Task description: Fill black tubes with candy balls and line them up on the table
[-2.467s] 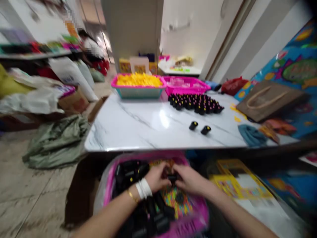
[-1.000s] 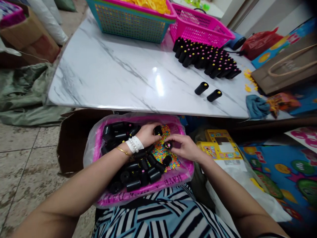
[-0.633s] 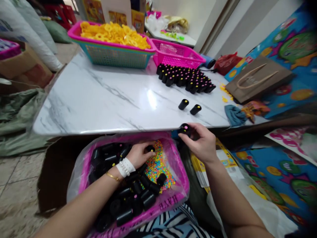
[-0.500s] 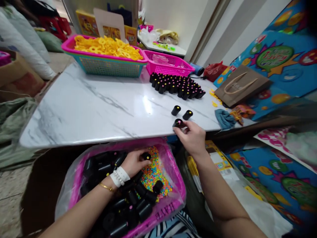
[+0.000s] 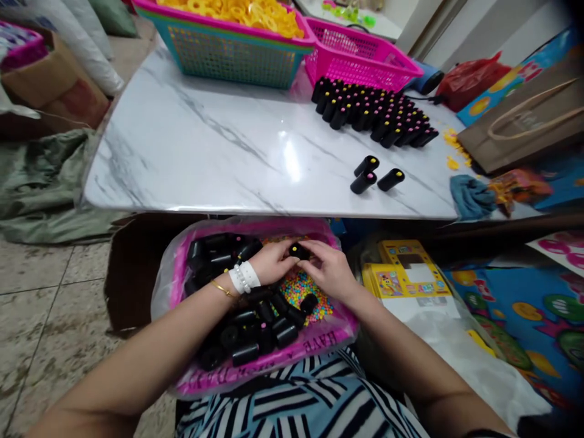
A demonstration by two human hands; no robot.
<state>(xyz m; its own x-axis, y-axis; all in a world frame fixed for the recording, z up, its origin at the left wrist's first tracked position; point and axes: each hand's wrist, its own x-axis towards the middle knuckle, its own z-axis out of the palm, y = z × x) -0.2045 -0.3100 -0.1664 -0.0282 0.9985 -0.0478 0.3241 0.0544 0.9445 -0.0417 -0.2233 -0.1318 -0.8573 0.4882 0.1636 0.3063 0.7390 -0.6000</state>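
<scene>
My left hand (image 5: 272,261) holds a small black plastic cylinder (image 5: 296,250) with a yellow bead in its top, above a pink bin (image 5: 335,334) lined with clear plastic. My right hand (image 5: 331,271) closes on the same cylinder from the other side, thumb and fingertips meeting it. Below them lie loose colourful beads (image 5: 310,292) and a heap of black cylinders (image 5: 246,353) on their sides. On the table, three black cylinders (image 5: 364,181) stand near the front edge, two yellow-topped and one pink-topped.
Behind those three, many upright black cylinders (image 5: 371,112) stand in a tight block on the marble-patterned table (image 5: 191,164). A basket (image 5: 232,58) of yellow rings and a pink basket (image 5: 360,61) are at the back. A blue cloth (image 5: 472,196) and brown paper bag (image 5: 524,128) lie right.
My right hand has let go of the pink-topped cylinder on the table and come down to the cylinder in my left hand. The view has tilted downward.
</scene>
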